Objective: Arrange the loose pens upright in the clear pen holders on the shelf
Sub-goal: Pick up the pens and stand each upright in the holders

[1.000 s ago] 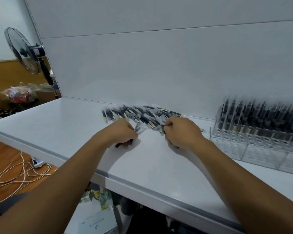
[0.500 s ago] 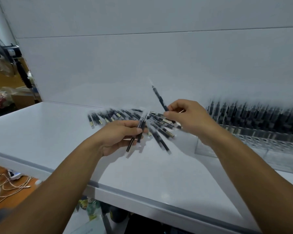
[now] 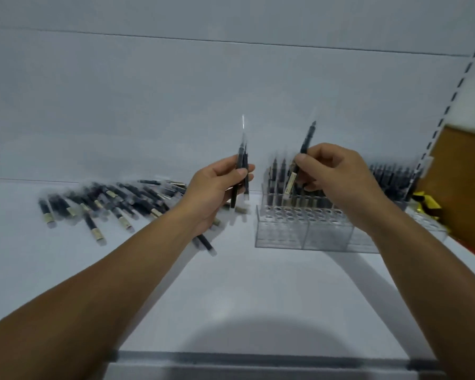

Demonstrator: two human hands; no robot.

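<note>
Loose black pens point(image 3: 107, 201) in clear sleeves lie fanned out on the white shelf point(image 3: 244, 297) at the left. My left hand point(image 3: 214, 187) grips a small bunch of pens point(image 3: 242, 163), held upright above the shelf. My right hand point(image 3: 332, 174) pinches one black pen point(image 3: 303, 152), tilted, just above the clear pen holder point(image 3: 305, 231). The holder's back rows hold upright pens point(image 3: 279, 174); its front holes stand empty. More upright pens point(image 3: 392, 179) show in a holder further right, partly hidden by my right forearm.
A white wall panel rises directly behind the shelf. A slotted shelf upright point(image 3: 455, 86) runs up the right side, with a brown board point(image 3: 466, 187) and a yellow object point(image 3: 428, 205) beside it. One loose pen point(image 3: 205, 244) lies under my left wrist. The shelf's grey front edge point(image 3: 258, 360) is close below.
Both hands have lifted off the pile with pens in them. The view has swung right, so the holder sits under my right hand and the pile is at the left.
</note>
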